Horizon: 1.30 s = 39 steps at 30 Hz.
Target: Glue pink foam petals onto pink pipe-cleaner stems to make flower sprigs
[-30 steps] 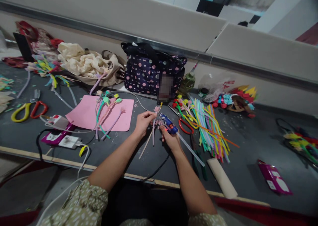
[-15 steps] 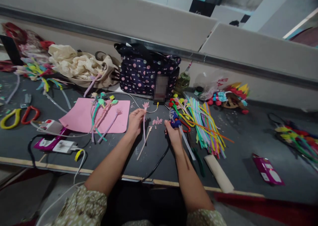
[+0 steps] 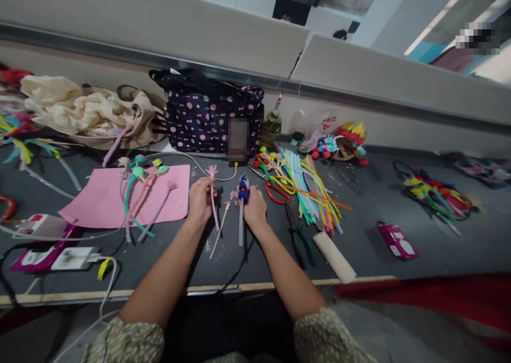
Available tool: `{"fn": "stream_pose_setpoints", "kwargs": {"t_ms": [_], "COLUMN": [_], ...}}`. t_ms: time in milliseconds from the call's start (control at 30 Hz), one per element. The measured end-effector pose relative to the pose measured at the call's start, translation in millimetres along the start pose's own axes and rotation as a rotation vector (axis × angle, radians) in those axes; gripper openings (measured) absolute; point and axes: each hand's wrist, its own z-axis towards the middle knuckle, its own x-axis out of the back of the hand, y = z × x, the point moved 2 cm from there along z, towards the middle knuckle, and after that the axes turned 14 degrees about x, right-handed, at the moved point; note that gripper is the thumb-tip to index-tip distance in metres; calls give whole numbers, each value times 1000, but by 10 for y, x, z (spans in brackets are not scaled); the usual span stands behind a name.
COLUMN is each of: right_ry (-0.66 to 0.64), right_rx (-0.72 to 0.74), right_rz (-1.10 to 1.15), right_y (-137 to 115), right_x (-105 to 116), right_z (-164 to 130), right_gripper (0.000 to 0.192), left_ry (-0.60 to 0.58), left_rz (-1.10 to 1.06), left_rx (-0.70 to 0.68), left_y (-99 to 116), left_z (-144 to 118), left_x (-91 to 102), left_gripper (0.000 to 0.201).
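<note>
- Near counter (image 3: pixel 359 203) centre: glue gun (image 3: pixel 241 192) has swung from slanting right to near-vertical, nozzle away, glue stick trailing toward the person; right hand (image 3: pixel 254 209) closed round its body.
- Left hand (image 3: pixel 200 198) has pulled apart from the gun, pinching pink pipe-cleaner flower (image 3: pixel 213 192) upright by the stem; gluing looks paused.
- Flower: fuzzy pink head, pale lilac stem.
- Loose pink petals (image 3: pixel 233 194) lie between the hands.

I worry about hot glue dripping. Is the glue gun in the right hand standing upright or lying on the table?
Held, not lying: the right hand grips the glue gun, nozzle pointing away, glue stick trailing back.
</note>
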Motion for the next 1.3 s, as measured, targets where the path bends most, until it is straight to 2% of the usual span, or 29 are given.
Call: {"fn": "stream_pose_setpoints", "kwargs": {"t_ms": [700,967,1167,1300], "right_ry": [-21,-25,-89,-38], "right_rx": [58,25,34,46], "right_rz": [-54,-52,-107,-64], "right_y": [15,41,21,56], "right_x": [-91,-29,-7,13], "right_z": [43,37,30,32], "right_gripper": [27,19,31,24], "left_ry": [-12,25,28,9], "left_rz": [3,22,36,42], "left_rx": [5,12,12,14], "left_y": [-29,-4,-34,-58], "left_z": [82,74,102,103], "left_x": [22,-2,-1,-24], "left_gripper": [18,17,19,20]}}
